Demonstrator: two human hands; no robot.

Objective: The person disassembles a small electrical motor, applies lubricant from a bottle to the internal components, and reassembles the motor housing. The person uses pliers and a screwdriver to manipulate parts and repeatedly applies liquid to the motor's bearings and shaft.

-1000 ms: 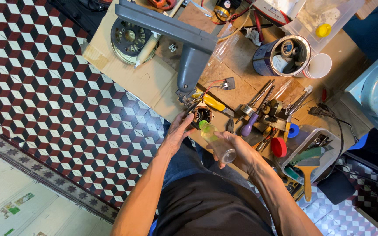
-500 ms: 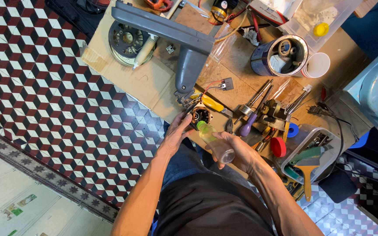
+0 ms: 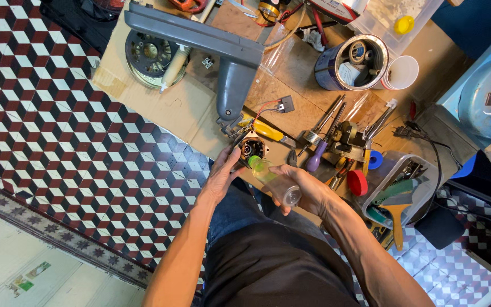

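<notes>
At the near edge of the desk point(image 3: 160, 108), just above the person's lap, a small round motor housing point(image 3: 252, 149) is steadied by the left hand point(image 3: 223, 173), whose grip is wrapped around its left side, while a small clear plastic bottle point(image 3: 274, 181) with a green nozzle is held in the right hand point(image 3: 305, 190), the grip closed around the bottle's body and the nozzle tipped toward the housing's open face. The bottle is judged light, thin-walled and easily squeezed, possibly slick if oily, so it is best held around the middle with gentle pressure; the housing is judged stiff, metal and fairly heavy for its size, with thin red and dark wires point(image 3: 265, 108) running to a small grey connector point(image 3: 286, 104), and it is best taken by its outer shell, not by the leads. Just beyond the housing, a large grey cast arm point(image 3: 223, 51) lies across the desk, its foot close to the work. To the right, a yellow-handled screwdriver point(image 3: 271, 132), a purple-handled tool point(image 3: 316, 159), pliers and other loose tools are crowded together, with a red cap point(image 3: 357, 182) and a blue roll point(image 3: 375, 160) near a clear tray point(image 3: 396, 187) of brushes. Farther back a blue tin point(image 3: 350, 62) of parts and a white cup point(image 3: 402, 72) stand side by side, well apart from the hands
</notes>
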